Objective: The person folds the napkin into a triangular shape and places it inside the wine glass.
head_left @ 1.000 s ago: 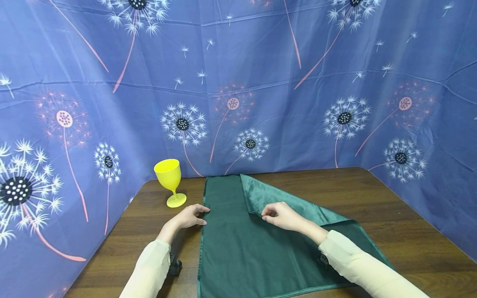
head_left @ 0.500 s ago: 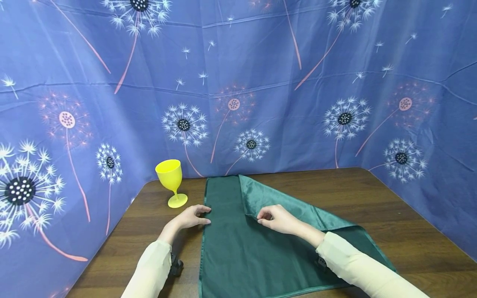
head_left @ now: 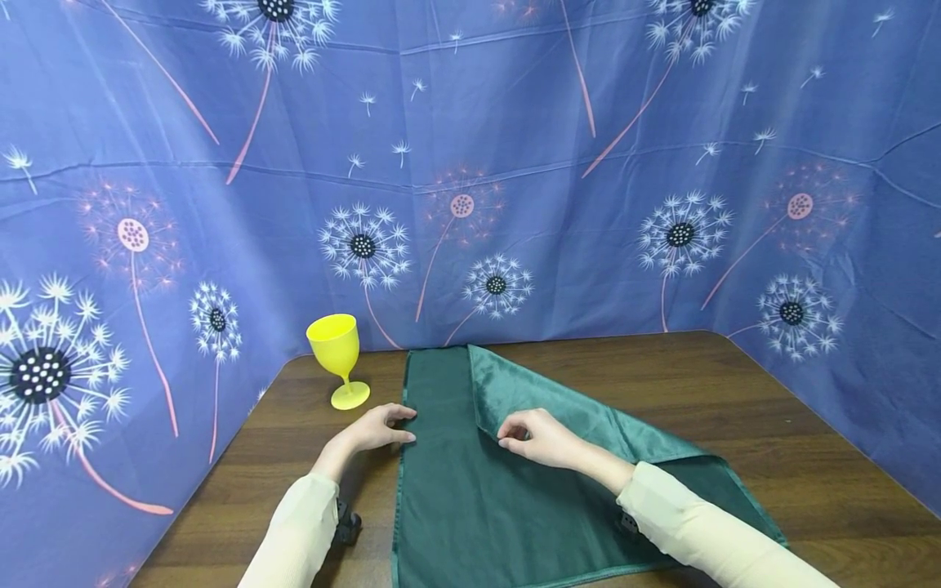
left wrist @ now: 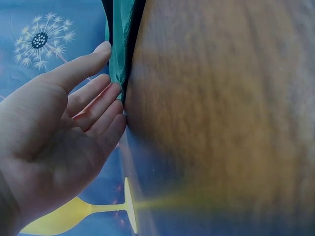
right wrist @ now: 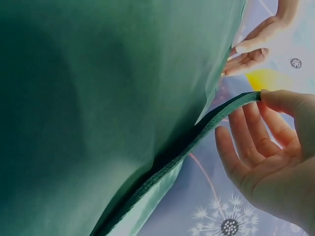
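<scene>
A dark green satin cloth [head_left: 470, 514] lies on the table, with its far right corner folded over so that a shinier flap [head_left: 566, 400] shows. My right hand [head_left: 540, 438] pinches that corner between thumb and index finger. In the right wrist view the hem [right wrist: 197, 140] runs up to the pinch, raised over the cloth, and the other fingers of the right hand [right wrist: 270, 152] are loosely spread. At the cloth's left edge rests my left hand [head_left: 373, 429], thumb and fingers apart. The left wrist view has the left hand's fingertips [left wrist: 118, 105] right at the green edge.
A yellow plastic goblet [head_left: 336, 347] stands upright on the wooden table [head_left: 831, 457], just beyond my left hand. Behind and beside the table hangs a blue curtain [head_left: 559, 245] printed with dandelions.
My right hand has drawn the pinched corner slightly left and towards me, and the flap has widened. My left hand has stayed at the cloth's left edge.
</scene>
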Demonstrator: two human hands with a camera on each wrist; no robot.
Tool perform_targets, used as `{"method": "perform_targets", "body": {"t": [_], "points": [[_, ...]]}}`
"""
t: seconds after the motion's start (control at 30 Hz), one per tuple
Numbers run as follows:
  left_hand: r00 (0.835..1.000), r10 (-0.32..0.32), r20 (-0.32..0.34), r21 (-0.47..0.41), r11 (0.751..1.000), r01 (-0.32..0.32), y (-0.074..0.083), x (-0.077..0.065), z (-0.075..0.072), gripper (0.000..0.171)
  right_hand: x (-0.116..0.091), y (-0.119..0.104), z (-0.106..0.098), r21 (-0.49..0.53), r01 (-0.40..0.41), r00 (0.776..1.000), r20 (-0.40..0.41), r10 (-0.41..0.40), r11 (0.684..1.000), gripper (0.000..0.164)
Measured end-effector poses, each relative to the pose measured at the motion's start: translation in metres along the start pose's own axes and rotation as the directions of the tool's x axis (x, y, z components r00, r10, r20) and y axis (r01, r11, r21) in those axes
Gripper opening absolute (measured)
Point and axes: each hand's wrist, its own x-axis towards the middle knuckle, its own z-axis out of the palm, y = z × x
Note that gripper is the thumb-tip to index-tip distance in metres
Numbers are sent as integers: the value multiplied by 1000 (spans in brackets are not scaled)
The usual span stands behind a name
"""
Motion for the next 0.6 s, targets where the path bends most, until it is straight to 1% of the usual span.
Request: {"method": "perform_targets", "body": {"t": [0.2, 0.6], "points": [[1000, 4, -1, 4, 1000, -4, 0, 0, 0, 47, -1, -3, 4, -1, 9, 1000, 29, -9, 1000, 9], [999, -41, -20, 3, 999, 41, 2, -1, 1, 45, -2, -9, 9, -19, 16, 999, 41, -15, 1000, 9]]}}
